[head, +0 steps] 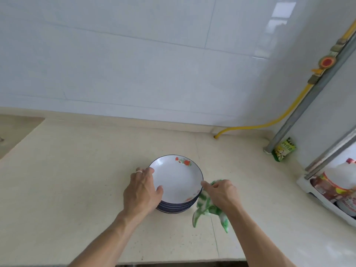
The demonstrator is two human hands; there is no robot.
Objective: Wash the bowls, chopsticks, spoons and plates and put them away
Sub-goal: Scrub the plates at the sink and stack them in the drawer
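My left hand [142,186] curled on near-left rim of plate stack [176,189], thumb over top plate's edge. My right hand [219,193] bunches green-white cloth [209,208], fingertips touching stack's right rim. Stack sits directly between hands, mid-counter [77,170], both equally close; round, no long axis. Top plate white, blue rim, red flower print, looks clean. Yellow hose [269,123] far right, bottles [339,182] right.

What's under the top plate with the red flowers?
Under the top plate sits a stack of plates; only their blue-edged rims show. Their faces are covered, so any pattern or dirt there is hidden.
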